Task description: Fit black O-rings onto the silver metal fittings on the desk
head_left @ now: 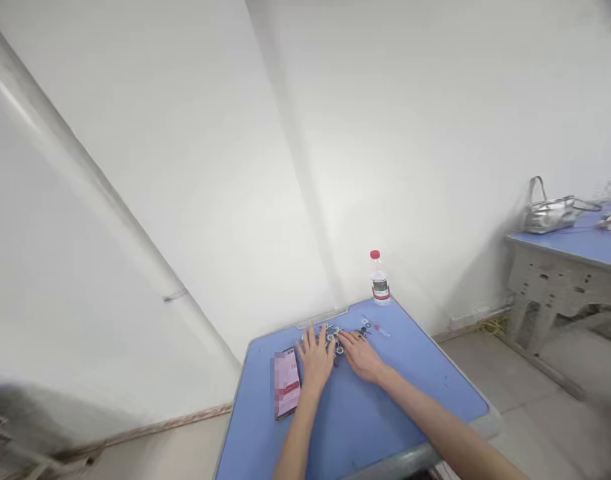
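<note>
My left hand (315, 357) lies flat on the blue table (410, 393) with its fingers spread, open, next to a phone (287, 383). My right hand (361, 355) rests palm down beside it, fingers stretched out. Both sets of fingertips touch a small pile of little metal rings and parts (338, 337) near the table's far edge. A few more small parts (371, 327) lie just right of the pile.
A water bottle with a red cap (379, 280) stands at the table's far right corner by the white wall. A second blue-topped table (575, 243) at the right carries a silver bag (548, 212). Grey floor lies between the tables.
</note>
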{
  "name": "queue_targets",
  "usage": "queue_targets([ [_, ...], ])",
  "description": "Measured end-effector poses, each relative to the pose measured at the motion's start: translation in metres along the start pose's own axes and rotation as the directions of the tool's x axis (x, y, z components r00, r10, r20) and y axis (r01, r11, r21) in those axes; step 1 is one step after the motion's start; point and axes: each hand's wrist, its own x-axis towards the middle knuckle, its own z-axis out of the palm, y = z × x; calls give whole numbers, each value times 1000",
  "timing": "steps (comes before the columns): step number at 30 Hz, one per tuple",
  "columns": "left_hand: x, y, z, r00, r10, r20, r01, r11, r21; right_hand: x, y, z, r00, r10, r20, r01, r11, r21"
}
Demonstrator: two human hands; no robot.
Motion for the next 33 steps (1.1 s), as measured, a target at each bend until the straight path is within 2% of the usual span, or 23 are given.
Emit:
queue_targets([
  [4, 4, 4, 11, 999, -40, 8, 40, 999, 34, -3, 1, 0, 999, -15, -37, 16, 1000, 11],
  [9, 9, 3, 19, 999, 6, -40, -5, 1000, 16, -4, 11, 7, 990, 12, -140, -6, 999, 46],
  [15, 8, -1, 21, 993, 73, -95, -91, 976, -199, -6, 21, 5, 982, 58, -182, -42, 995, 94],
  [19, 5, -6, 14, 979, 40, -198, -110, 928, -357, -9, 17, -6, 976, 101, -195, -91, 994, 61],
  [22, 0, -6, 4, 957, 132, -258, -235, 873, -426, -11, 17, -12, 969, 126, -211, -131, 991, -13],
  [24, -3, -3, -2, 943, 234, -235, -318, 840, -439, -12, 19, -14, 968, 138, -209, -154, 986, -63],
  [27, -8, 5, -8, 930, 340, -141, -368, 831, -417, -12, 25, -14, 973, 135, -187, -160, 979, -125],
  [31, -11, 14, -8, 933, 353, -72, -353, 854, -381, -13, 29, -12, 977, 121, -173, -146, 980, -138],
  [33, -12, 16, -7, 934, 349, -71, -349, 859, -375, -14, 30, -11, 972, 125, -199, -142, 987, -76],
])
